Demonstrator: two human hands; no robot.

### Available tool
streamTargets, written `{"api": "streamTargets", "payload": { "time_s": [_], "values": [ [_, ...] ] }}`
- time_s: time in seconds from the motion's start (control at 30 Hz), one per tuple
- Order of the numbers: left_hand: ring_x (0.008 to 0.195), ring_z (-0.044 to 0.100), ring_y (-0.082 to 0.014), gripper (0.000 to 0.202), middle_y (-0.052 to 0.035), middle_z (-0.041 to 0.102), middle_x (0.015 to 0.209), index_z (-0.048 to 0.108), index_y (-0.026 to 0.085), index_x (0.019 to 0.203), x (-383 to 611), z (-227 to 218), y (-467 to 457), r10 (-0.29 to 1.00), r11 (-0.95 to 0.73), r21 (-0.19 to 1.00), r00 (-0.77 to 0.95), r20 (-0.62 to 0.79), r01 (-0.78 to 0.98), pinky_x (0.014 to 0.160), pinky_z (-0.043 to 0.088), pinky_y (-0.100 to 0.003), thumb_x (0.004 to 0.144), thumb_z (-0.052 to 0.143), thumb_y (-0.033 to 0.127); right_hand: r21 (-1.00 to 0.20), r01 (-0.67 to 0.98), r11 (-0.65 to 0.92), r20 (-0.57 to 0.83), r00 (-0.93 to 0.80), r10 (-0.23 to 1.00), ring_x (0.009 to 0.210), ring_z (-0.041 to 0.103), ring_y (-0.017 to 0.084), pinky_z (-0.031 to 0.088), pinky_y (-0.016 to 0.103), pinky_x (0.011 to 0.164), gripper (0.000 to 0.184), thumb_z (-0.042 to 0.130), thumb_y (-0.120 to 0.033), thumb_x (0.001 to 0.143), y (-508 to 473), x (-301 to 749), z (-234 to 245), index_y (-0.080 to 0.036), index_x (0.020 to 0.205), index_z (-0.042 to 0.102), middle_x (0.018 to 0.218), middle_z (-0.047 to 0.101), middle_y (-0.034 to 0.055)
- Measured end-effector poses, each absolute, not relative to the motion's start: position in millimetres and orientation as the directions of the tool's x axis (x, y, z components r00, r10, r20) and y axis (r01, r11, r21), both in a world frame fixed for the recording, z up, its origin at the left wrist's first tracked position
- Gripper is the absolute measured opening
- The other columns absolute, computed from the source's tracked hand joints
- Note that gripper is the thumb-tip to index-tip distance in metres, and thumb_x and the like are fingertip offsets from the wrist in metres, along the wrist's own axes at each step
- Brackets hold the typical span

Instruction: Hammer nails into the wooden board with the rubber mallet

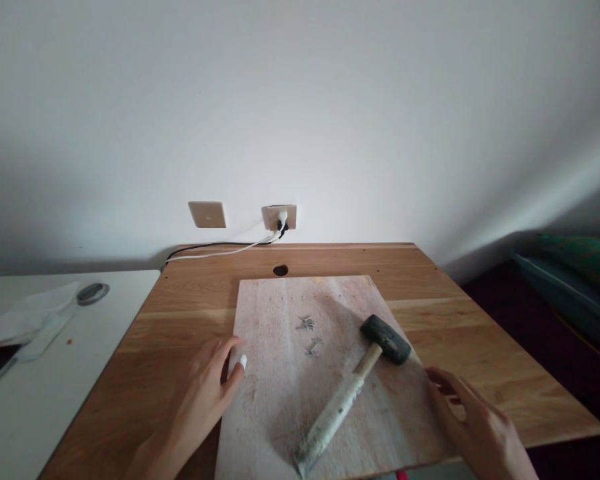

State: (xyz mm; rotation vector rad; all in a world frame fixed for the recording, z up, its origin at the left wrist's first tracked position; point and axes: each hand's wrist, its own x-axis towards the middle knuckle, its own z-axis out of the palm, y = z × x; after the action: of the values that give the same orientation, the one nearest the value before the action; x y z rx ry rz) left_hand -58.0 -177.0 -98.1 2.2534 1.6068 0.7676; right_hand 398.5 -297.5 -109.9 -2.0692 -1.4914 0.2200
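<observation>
A pale, worn wooden board [265,393] lies flat on the wooden desk. My left hand [207,377] is at its left edge, thumb and forefinger reaching over the rim and the other fingers mostly hidden. At the opposite edge, my right hand [473,417] grips the side with curled fingers. On the board rests a mallet with a black head [386,339] and a pale, stained handle [333,413], slanting toward the near edge. Left of the head lie two small heaps of nails, a far one [307,323] and a nearer one [313,347].
The wooden desk [180,320] meets a white wall with a socket [280,217] and plugged-in cables [220,252]. A white table [105,340] on the left holds a tape roll [93,293] and papers [35,320]. Dark fabric [575,313] lies at right.
</observation>
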Motion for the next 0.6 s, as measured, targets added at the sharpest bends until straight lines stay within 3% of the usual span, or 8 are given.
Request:
{"api": "streamTargets", "payload": {
  "time_s": [0.17, 0.23, 0.37, 0.43, 0.6],
  "values": [
    [0.099, 0.072, -0.0276, 0.022, -0.0075, 0.074, 0.106, 0.065, 0.024, 0.11, -52, -89, -159, 0.903, -0.402, 0.419, 0.278, 0.328, 0.814, 0.092, 0.059, -0.044, 0.094, 0.05, 0.026, -0.522, 0.824, -0.219, 0.31, 0.422, 0.852, 0.072, 0.075, 0.025, 0.06, 0.031, 0.057, 0.036, 0.062, -0.053, 0.091, -308, 387, -105, -0.025, 0.109, 0.075, 0.092, 0.079, 0.0092],
    [0.105, 0.07, -0.028, 0.021, -0.008, 0.072, 0.109, 0.065, 0.024, 0.11, -40, -78, -150, 0.88, -0.447, 0.393, 0.315, 0.357, 0.803, 0.094, 0.057, -0.044, 0.094, 0.05, 0.024, -0.571, 0.796, -0.2, 0.345, 0.454, 0.821, 0.067, 0.07, 0.022, 0.06, 0.031, 0.063, 0.037, 0.058, -0.053, 0.096, -309, 363, -102, -0.023, 0.112, 0.073, 0.081, 0.073, 0.0061],
    [0.098, 0.07, -0.0228, 0.025, -0.0051, 0.071, 0.106, 0.065, 0.024, 0.115, 4, -52, -129, 0.769, -0.634, 0.402, 0.594, 0.236, 0.661, 0.088, 0.056, -0.037, 0.094, 0.053, 0.015, -0.726, 0.682, -0.089, 0.162, 0.295, 0.942, 0.053, 0.062, 0.017, 0.053, 0.025, 0.058, 0.045, 0.05, -0.056, 0.105, -303, 306, -92, -0.025, 0.131, 0.069, 0.065, 0.063, -0.0028],
    [0.098, 0.07, -0.022, 0.025, -0.0049, 0.072, 0.105, 0.067, 0.023, 0.115, 30, -43, -115, 0.679, -0.71, 0.401, 0.713, 0.175, 0.579, 0.09, 0.055, -0.035, 0.094, 0.056, 0.012, -0.747, 0.662, -0.058, 0.075, 0.17, 0.983, 0.05, 0.063, 0.018, 0.053, 0.027, 0.059, 0.051, 0.048, -0.058, 0.106, -294, 286, -87, -0.027, 0.141, 0.067, 0.063, 0.066, -0.0027],
    [0.093, 0.069, -0.0225, 0.018, -0.0062, 0.071, 0.099, 0.071, 0.02, 0.099, 68, -41, -83, 0.595, -0.761, 0.36, 0.802, 0.055, 0.54, 0.085, 0.053, -0.033, 0.094, 0.057, 0.01, -0.748, 0.659, -0.081, -0.059, 0.056, 0.997, 0.054, 0.069, 0.022, 0.05, 0.028, 0.056, 0.055, 0.041, -0.064, 0.106, -272, 271, -78, -0.024, 0.126, 0.074, 0.064, 0.07, 0.0014]
  ]
}}
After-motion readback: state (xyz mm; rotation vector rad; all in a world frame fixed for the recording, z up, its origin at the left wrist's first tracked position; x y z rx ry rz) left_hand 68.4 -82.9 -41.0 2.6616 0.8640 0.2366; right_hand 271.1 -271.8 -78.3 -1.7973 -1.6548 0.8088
